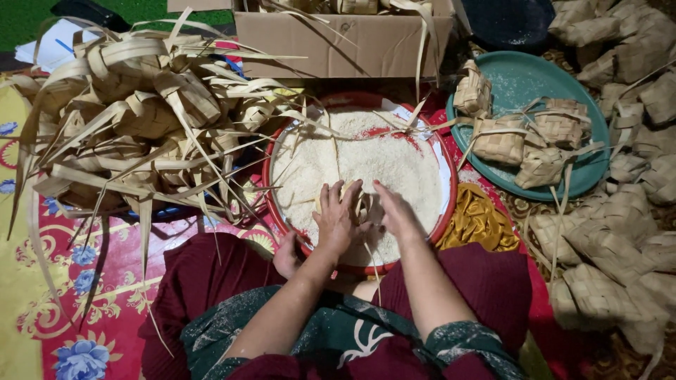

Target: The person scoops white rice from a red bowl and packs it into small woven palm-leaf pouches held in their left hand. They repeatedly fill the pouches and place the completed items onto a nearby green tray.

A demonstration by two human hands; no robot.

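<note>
Bare forearms emerge from dark green patterned sleeves with maroon cuffs, over maroon trousers
</note>
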